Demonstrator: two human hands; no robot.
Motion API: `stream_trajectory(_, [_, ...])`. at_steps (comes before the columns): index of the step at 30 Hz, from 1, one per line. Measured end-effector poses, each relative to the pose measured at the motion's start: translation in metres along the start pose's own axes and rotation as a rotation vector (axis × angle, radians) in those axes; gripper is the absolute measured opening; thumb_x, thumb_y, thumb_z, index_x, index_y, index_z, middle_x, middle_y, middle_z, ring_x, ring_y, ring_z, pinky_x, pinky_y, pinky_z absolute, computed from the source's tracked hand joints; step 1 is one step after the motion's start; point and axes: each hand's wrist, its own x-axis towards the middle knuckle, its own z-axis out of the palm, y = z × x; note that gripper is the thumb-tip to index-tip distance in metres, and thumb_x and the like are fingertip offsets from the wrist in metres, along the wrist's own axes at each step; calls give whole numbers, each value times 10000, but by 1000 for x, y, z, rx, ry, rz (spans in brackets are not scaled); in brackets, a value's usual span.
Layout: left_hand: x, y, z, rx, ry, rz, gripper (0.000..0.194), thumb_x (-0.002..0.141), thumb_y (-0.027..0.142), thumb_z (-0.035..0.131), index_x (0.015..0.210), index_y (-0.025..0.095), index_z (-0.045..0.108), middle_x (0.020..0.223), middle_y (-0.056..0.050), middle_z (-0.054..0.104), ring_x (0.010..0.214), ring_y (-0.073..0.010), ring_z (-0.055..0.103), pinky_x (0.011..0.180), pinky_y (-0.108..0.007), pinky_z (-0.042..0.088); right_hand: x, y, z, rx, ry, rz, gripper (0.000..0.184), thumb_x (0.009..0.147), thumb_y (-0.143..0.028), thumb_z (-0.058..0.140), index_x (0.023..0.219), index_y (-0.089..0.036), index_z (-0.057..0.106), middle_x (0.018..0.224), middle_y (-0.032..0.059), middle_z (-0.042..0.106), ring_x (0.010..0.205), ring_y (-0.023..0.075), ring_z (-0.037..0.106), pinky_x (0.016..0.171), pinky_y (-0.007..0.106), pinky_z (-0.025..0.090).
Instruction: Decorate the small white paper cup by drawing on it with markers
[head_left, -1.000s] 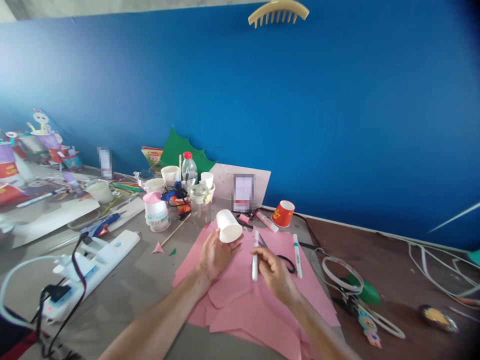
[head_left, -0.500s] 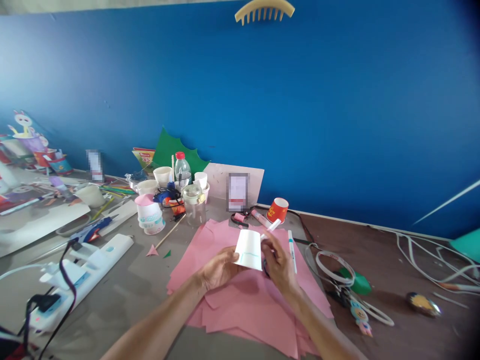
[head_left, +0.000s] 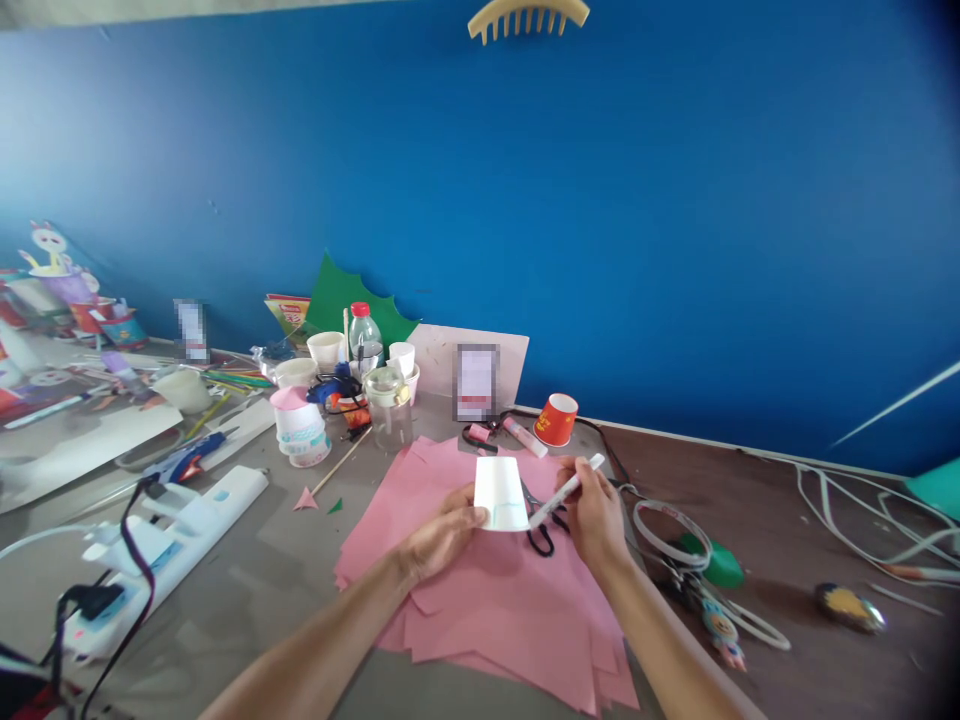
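Grey tabletop (head_left: 315,540) bearing layered pink paper sheets (head_left: 487,615): above them, the left hand (head_left: 442,535) clasps a tapered white paper cup (head_left: 499,490); the right hand (head_left: 596,510) pinches a slim white marker (head_left: 564,491), tip near the rim. Clean marking likely needs a braced cup, light pressure. Near the back edge, a red paper cup (head_left: 556,425) fronts a blue wall (head_left: 675,250).
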Motion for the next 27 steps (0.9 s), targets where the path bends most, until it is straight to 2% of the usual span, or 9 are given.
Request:
stream_trajectory(4, [4,-4,-3,130,239,149,452,762,324,766,1171,173,648,1068,-95,711,1038,-263,621,882,-321,452,4,-3,-2,64,10,20,388,713,-562,682,742,-182,609,482,-72,463,419,100,401,404,233,290])
stream_trajectory(9, [6,-10,1,109,288,235,570,712,182,799,1241,205,589,1188,-100,658,1104,-265,595,943,-345,464,-1,0,1,69,6,44,404,674,-561,717,752,-172,640,494,-60,487,434,104,428,402,223,300])
stream_trajectory(14, [5,-13,-1,98,458,310,597,618,-6,778,1161,198,638,1259,-90,630,1273,-246,481,1081,-290,352,-1,4,-1,26,1,34,365,744,-544,678,770,-182,644,516,-60,496,425,105,439,404,228,312])
stream_trajectory(17, [7,-14,-4,121,511,268,578,608,-19,745,1131,203,639,1239,-82,637,1349,-262,412,1128,-318,312,0,5,-3,19,7,38,358,755,-543,671,762,-187,635,516,-67,487,411,95,412,401,223,293])
stream_trajectory(19, [8,-14,-6,124,573,247,617,588,-27,717,1142,225,617,1286,-71,608,1427,-268,311,1153,-341,293,0,6,-3,22,17,31,353,744,-534,681,757,-185,636,522,-61,493,423,95,409,408,222,287])
stream_trajectory(22, [4,-10,-5,156,662,365,636,604,-9,713,1170,258,597,1386,-46,523,1485,-248,175,1171,-328,269,-2,4,-1,29,-3,14,355,731,-531,685,751,-179,642,529,-44,510,449,103,408,416,227,277])
stream_trajectory(23, [1,-8,-3,180,675,426,586,636,17,726,1157,260,612,1377,-44,520,1474,-251,193,1168,-321,272,-4,2,1,24,-12,8,357,734,-536,677,751,-182,640,530,-40,511,453,107,405,416,231,273])
stream_trajectory(25, [-7,-5,3,245,659,513,391,694,84,754,1047,235,683,1230,-70,588,1373,-281,335,1143,-329,293,-9,-4,3,-6,-27,-12,357,763,-552,641,753,-196,625,531,-37,500,453,117,397,414,244,269])
stream_trajectory(27, [-15,-3,10,405,479,517,131,767,165,727,896,188,740,994,-107,640,1108,-293,513,1050,-361,366,-15,-11,6,-79,-62,-66,361,814,-567,585,750,-212,602,525,-31,480,447,128,386,412,264,278])
